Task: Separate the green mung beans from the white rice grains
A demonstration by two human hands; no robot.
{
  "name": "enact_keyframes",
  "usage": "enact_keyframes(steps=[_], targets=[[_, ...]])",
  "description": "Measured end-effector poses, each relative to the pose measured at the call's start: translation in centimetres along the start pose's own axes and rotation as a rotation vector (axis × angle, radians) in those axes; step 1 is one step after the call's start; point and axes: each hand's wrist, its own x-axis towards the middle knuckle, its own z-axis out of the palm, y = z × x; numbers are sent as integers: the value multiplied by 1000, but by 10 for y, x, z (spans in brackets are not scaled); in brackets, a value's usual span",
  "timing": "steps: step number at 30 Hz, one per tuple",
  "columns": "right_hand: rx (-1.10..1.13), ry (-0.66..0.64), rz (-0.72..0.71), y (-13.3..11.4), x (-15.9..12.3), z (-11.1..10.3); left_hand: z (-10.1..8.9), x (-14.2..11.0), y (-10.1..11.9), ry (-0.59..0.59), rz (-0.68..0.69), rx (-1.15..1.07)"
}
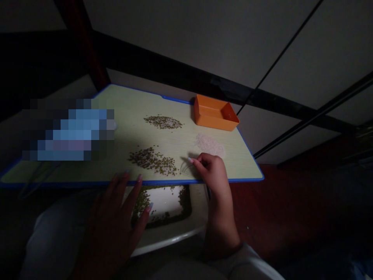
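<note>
We've got the box point(217, 119) at the tabletop's point(134, 101) far R corner, w/ the loose pile point(210, 144) just in front of it, on our side. The far heap point(163, 122) is L of the box; the near heap point(154, 161) lies closer to us, nr the front edge. A blurred item point(77, 130) is on the L. Below the front edge we have the basin point(171, 236), w/ bits point(184, 200) in it along the sides.

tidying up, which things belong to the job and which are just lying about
Likely in the job: thin tool in right hand, near mixed pile, far mixed pile, pale pile, white basin, orange box
Likely lying about: blurred blue thing
</note>
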Motion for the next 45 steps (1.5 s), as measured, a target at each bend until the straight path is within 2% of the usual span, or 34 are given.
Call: enact_keyframes(steps=[5, 9, 17, 26, 30, 35, 39, 45], targets=[[46, -21, -63, -6, 0, 2, -1, 1, -1, 0, 10, 17], [43, -1, -53, -4, -1, 0, 0, 1, -1, -5, 2, 15], [40, -93, -76, -3, -1, 1, 0, 0, 1, 2, 2, 30], [-59, -33, -84, 1, 3, 4, 0, 0, 0, 12, 10, 24], [-211, -15, -83, -3, 4, 6, 1, -1, 0, 4, 16, 24], [-385, 44, -1, -5, 6, 4, 2, -1, 1, 20, 27, 10], [-396, 56, 19, -6, 7, 4, -1, 0, 3, -5, 11, 9], [-341, 28, -29, -7, 7, 6, -1, 0, 1, -8, 15, -10]])
